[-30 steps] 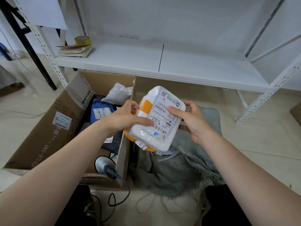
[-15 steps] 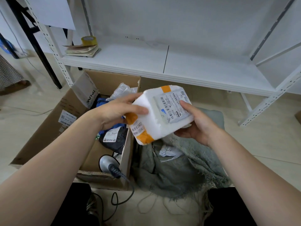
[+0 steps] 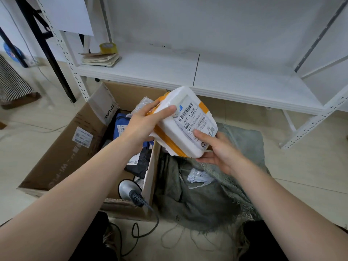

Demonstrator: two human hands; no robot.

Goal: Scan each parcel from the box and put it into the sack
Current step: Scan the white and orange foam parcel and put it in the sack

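Both hands hold one white foam parcel [image 3: 180, 136] in the air above the edge where the cardboard box [image 3: 62, 147] meets the grey-green sack [image 3: 197, 200]. The left hand [image 3: 143, 125] grips its left side, thumb laid over the top face and the other fingers [image 3: 152, 106] curled round the far edge. The right hand [image 3: 218, 153] cups the near right corner from below, thumb pressed on the shipping label [image 3: 195, 119]. The parcel's long axis runs away from the person, its far end raised toward the white shelf [image 3: 150, 68] and its near end lower and a little to the right. The labelled face points up at the camera, with the barcode at the far end, and orange tape bands cross the parcel's width. In the box lie a blue parcel [image 3: 122, 125], a dark one [image 3: 139, 162] and a clear-bagged one [image 3: 143, 104], with a handheld scanner [image 3: 128, 189] at the box's near right corner and its cable [image 3: 150, 219] trailing onto the floor. A pale parcel [image 3: 197, 176] lies in the sack's mouth. On the shelf's left end sit a tape roll [image 3: 107, 48] and a stack of papers [image 3: 101, 60].
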